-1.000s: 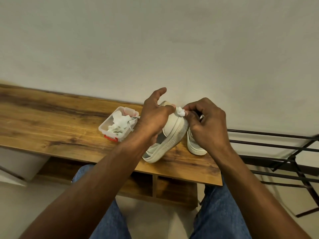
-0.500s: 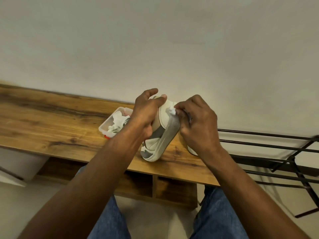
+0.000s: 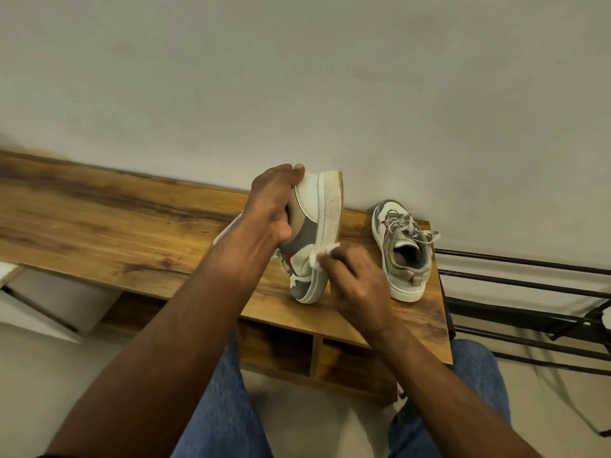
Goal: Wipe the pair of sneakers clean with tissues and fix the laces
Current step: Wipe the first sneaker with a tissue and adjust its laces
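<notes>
— White tissue (image 3: pixel 320 259), crumpled into a soft wad, is pinched in the curled fingers of the right hand (image 3: pixel 358 285) and pressed against the rubber sole edge of the held sneaker (image 3: pixel 312 239).

— And how is that sneaker gripped?

— It is clasped by the left hand (image 3: pixel 269 206), thumb and fingers wrapped round the upper end. It is stood nearly on end, the lower tip resting on the table (image 3: pixel 132 239), the sole turned to the right. A pebbled, grainy texture is seen on the white sole wall; smooth white and grey panels with a red accent are seen on the upper.

— What is hidden?

— The opening and most of the laces are covered by the left hand and wrist. Only a corner of the tissue is shown; the rest is buried under the fingers.

— And the other sneaker?

— The second sneaker (image 3: pixel 401 249) is set flat on the table, just right of the right hand, apart from it. Grey laces are seen lying loose and tangled over the tongue.

— Further out?

— Wood-grain laminate, brown with dark streaks, makes the tabletop, with open compartments beneath. A pale box edge (image 3: pixel 228 231) is glimpsed behind the left wrist; its contents cannot be made out. A black metal rack (image 3: pixel 529 292) of thin bars is cut off at the right edge. Blue denim (image 3: pixel 228 408) is seen over both knees below.
</notes>
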